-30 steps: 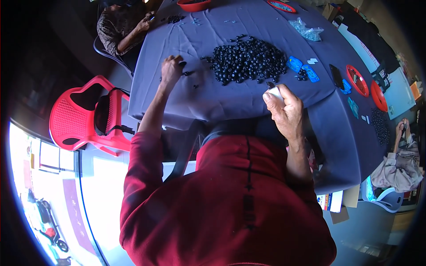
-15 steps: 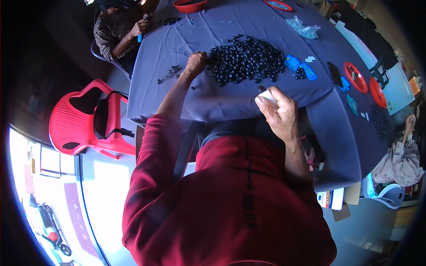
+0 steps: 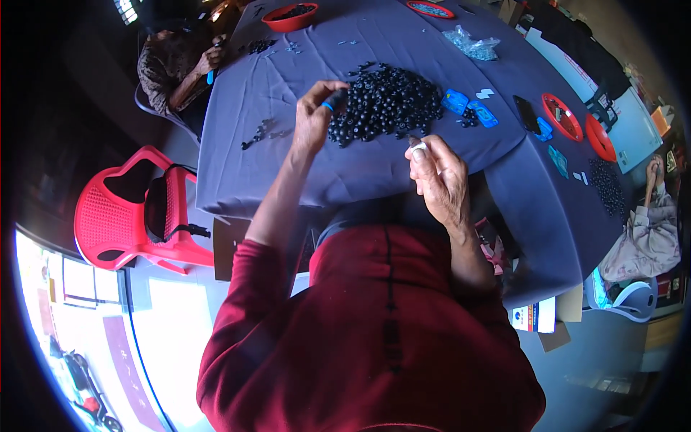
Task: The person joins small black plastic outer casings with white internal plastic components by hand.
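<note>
Desk (image 3: 237, 183), cloth-covered: left hand (image 3: 315, 115) curled, grip unclear, moved from scattered black pieces (image 3: 258, 135) to central pile (image 3: 385, 104); right hand (image 3: 440, 173) pinches pale object (image 3: 419, 147); red bowl (image 3: 291, 24) upper left.

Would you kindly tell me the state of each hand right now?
Left hand: curled at the left edge of the pile of black bead-like pieces; whether it holds one cannot be told.
Right hand: closed on a small white object.

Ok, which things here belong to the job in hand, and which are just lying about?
Seemingly in the job:
pile of black pieces, left hand at its edge
small white object in the right hand

Apparently just lying about:
red chair
dark phone
</note>
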`<state>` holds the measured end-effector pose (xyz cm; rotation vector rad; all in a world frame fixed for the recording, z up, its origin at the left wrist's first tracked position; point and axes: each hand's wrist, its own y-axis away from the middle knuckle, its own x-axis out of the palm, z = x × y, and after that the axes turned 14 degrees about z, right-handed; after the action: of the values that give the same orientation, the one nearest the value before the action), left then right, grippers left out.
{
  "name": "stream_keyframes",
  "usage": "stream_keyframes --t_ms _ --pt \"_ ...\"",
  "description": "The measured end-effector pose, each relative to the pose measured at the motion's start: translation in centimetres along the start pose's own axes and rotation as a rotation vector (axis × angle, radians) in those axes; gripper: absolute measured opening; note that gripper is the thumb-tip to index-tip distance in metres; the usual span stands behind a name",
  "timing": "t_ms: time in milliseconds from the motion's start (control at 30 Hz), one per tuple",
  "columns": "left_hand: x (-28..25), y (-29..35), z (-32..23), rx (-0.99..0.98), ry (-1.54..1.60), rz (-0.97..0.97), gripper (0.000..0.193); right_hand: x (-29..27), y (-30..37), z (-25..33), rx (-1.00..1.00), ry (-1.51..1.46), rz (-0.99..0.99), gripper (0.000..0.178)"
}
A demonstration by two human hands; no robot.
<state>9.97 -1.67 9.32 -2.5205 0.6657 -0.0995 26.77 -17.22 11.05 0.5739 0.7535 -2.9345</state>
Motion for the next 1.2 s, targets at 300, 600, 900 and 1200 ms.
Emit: stream_keyframes --t_ms 300,600,900,1200 --pt "6.7 3.1 -3.4 0.137 0.519 0.198 0.016 -0.9 0.2 1.1 0.006 -0.136 -0.096 0.025" --pt "7.6 4.1 -4.9 0.113 0.740 0.283 0.017 -0.8 0.1 1.4 -0.018 -0.105 -0.070 0.028" --pt "7.4 4.4 -4.6 0.117 0.871 0.430 0.021 -0.8 0.4 1.9 -0.002 -0.082 -0.024 0.030" --pt "7.9 4.5 -4.9 0.087 0.784 0.348 0.014 -0.7 0.4 2.4 -0.085 -0.007 -0.084 0.028"
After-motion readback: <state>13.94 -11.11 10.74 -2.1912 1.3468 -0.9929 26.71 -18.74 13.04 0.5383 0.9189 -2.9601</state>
